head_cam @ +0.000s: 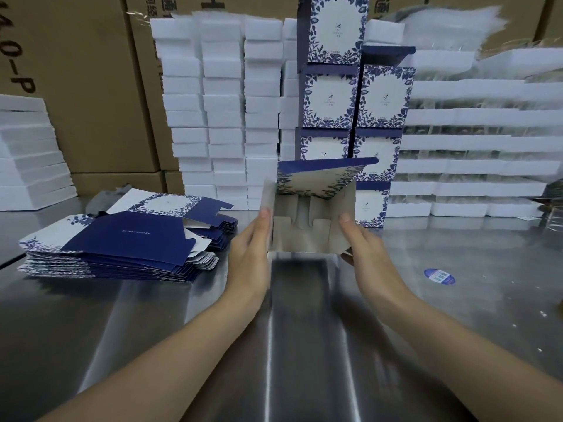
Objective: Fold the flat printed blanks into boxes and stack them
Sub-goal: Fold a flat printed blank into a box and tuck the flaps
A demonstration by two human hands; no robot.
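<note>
Box (313, 229), one, between two hands (248, 251) (367, 251)

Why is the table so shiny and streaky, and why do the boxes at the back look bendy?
Head view: the steel table mirrors the lights as bright streaks; head view again, the wide-angle lens leans the stacked boxes and foam blocks; the half-folded box looks slightly smeared, likely motion blur.
</note>
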